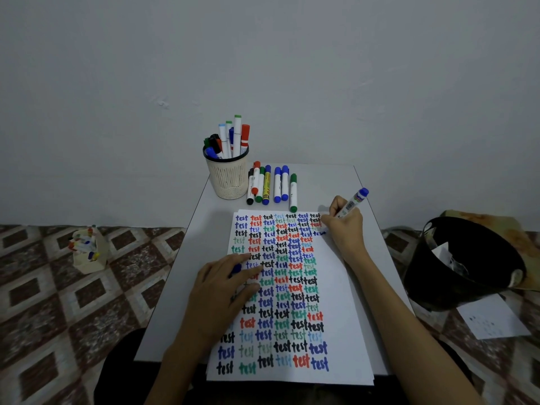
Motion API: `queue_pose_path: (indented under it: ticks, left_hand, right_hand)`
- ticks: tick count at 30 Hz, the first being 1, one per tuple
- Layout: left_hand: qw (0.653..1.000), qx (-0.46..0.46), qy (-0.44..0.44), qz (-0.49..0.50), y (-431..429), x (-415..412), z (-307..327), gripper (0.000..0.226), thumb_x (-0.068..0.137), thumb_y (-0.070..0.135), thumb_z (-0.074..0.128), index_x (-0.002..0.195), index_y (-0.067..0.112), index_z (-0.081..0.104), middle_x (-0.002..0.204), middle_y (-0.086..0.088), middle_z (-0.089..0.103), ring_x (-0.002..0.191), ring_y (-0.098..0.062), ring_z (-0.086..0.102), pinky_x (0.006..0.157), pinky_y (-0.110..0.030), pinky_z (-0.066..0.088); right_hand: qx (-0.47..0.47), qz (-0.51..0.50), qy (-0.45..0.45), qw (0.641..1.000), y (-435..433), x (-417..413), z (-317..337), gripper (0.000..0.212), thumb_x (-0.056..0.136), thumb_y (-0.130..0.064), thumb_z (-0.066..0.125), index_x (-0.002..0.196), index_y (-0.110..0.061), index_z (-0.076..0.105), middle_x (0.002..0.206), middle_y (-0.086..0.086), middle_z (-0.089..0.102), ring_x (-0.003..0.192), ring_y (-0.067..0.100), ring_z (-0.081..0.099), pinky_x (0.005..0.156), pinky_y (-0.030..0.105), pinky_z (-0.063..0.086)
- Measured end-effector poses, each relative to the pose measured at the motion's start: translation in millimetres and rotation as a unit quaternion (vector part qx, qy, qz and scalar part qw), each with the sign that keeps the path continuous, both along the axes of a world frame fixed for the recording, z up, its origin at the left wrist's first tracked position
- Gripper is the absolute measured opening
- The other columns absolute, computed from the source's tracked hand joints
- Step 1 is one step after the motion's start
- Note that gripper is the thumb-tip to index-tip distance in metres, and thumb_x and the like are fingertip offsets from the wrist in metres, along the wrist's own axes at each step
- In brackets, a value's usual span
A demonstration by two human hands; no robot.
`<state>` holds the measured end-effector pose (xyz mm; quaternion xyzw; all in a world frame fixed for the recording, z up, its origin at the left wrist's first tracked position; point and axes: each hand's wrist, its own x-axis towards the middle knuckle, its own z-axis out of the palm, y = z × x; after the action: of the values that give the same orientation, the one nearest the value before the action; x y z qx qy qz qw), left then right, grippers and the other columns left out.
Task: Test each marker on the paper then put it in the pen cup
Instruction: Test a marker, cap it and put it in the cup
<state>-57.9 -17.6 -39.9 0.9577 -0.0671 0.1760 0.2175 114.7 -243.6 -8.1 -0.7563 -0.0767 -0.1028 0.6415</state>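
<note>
Grey table carries white paper crowded with coloured "test" words. The left hand presses the paper flat with straight fingers, and a blue cap peeks between them. The pen cup stands at the far edge beside a row of loose markers. The right hand grips the blue marker, its tip at the sheet's top right. The marker looks light, rigid and smooth, best pinched low on the barrel.

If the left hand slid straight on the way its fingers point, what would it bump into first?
Only flat paper lies ahead of the left hand; its fingers aim up and rightward, so it would probably meet the right hand gripping the blue marker, though the exact line is uncertain.
</note>
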Motion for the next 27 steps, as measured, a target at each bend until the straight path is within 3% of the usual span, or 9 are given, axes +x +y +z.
queue_pose_path:
  ticks: [6, 12, 14, 17, 20, 22, 24, 27]
  left_hand:
    - [1.000, 0.000, -0.003, 0.000, 0.2, 0.9, -0.6, 0.047, 0.093, 0.058, 0.030, 0.124, 0.038, 0.059, 0.137, 0.013, 0.049, 0.128, -0.008, 0.039, 0.107, -0.031, 0.018]
    - [1.000, 0.000, -0.002, 0.000, 0.4, 0.2, 0.3, 0.045, 0.093, 0.057, 0.031, 0.124, 0.037, 0.059, 0.135, 0.012, 0.050, 0.126, -0.009, 0.041, 0.105, -0.030, 0.018]
    - [1.000, -0.003, 0.003, -0.002, 0.7, 0.5, 1.0, 0.046, 0.093, 0.058, 0.031, 0.124, 0.038, 0.058, 0.136, 0.012, 0.049, 0.127, -0.009, 0.040, 0.106, -0.029, 0.017]
    - [1.000, -0.010, 0.007, -0.007, 0.1, 1.3, 2.1, 0.048, 0.092, 0.061, 0.029, 0.125, 0.039, 0.056, 0.143, 0.014, 0.042, 0.130, -0.009, 0.037, 0.106, -0.031, 0.018]
    - [0.998, -0.056, 0.004, -0.017, 0.4, 0.9, 5.6, 0.049, 0.089, 0.062, 0.036, 0.131, 0.040, 0.051, 0.152, 0.016, 0.026, 0.137, -0.005, 0.026, 0.109, -0.035, 0.019]
    - [0.993, -0.121, 0.008, -0.009, 2.4, -0.7, 10.0, 0.053, 0.087, 0.063, 0.041, 0.134, 0.040, 0.047, 0.153, 0.017, 0.023, 0.138, -0.005, 0.025, 0.109, -0.035, 0.023]
    - [0.992, -0.126, 0.005, 0.018, 8.2, -1.5, 11.6, 0.060, 0.085, 0.067, 0.040, 0.136, 0.036, 0.044, 0.150, 0.011, 0.031, 0.134, -0.011, 0.033, 0.109, -0.040, 0.029]
    - [0.994, -0.088, 0.022, 0.053, 24.2, -1.2, 7.1, 0.067, 0.082, 0.068, 0.041, 0.135, 0.027, 0.046, 0.136, 0.005, 0.049, 0.124, -0.016, 0.046, 0.105, -0.049, 0.034]
  right_hand:
    - [0.010, 0.010, -0.007, 1.000, -0.1, -1.9, 1.9, 0.036, 0.079, 0.016, 0.055, 0.064, -0.012, 0.038, 0.059, 0.002, 0.043, 0.047, -0.002, 0.044, 0.047, 0.011, 0.038]
    - [-0.001, 0.023, 0.015, 1.000, -0.9, 2.2, 1.4, 0.039, 0.077, 0.017, 0.055, 0.061, -0.013, 0.037, 0.057, 0.002, 0.042, 0.048, 0.002, 0.044, 0.049, 0.021, 0.040]
    - [0.035, 0.014, 0.014, 0.999, -2.1, 1.0, 3.0, 0.038, 0.079, 0.017, 0.056, 0.063, -0.013, 0.039, 0.058, 0.002, 0.043, 0.046, 0.001, 0.043, 0.048, 0.018, 0.040]
    - [0.167, -0.032, 0.025, 0.985, -8.4, 0.2, 5.7, 0.036, 0.080, 0.004, 0.070, 0.065, -0.016, 0.044, 0.056, -0.001, 0.047, 0.044, 0.006, 0.042, 0.046, 0.019, 0.040]
    - [0.200, -0.032, 0.035, 0.979, -10.4, -1.7, 7.7, 0.030, 0.076, -0.006, 0.078, 0.069, -0.015, 0.050, 0.065, 0.001, 0.054, 0.052, 0.009, 0.048, 0.050, 0.020, 0.045]
    - [0.207, -0.003, 0.041, 0.977, -8.2, -4.8, 10.0, 0.018, 0.077, -0.003, 0.075, 0.077, -0.011, 0.059, 0.075, 0.005, 0.062, 0.067, 0.016, 0.059, 0.060, 0.022, 0.053]
    - [0.248, 0.049, 0.064, 0.966, -6.2, -11.0, 16.0, 0.006, 0.085, -0.001, 0.065, 0.088, -0.006, 0.066, 0.090, 0.011, 0.069, 0.086, 0.028, 0.067, 0.076, 0.031, 0.057]
    - [0.275, 0.129, 0.096, 0.948, -1.8, -29.2, 28.3, 0.020, 0.089, -0.010, 0.049, 0.094, -0.004, 0.067, 0.097, 0.017, 0.071, 0.092, 0.032, 0.069, 0.078, 0.040, 0.059]
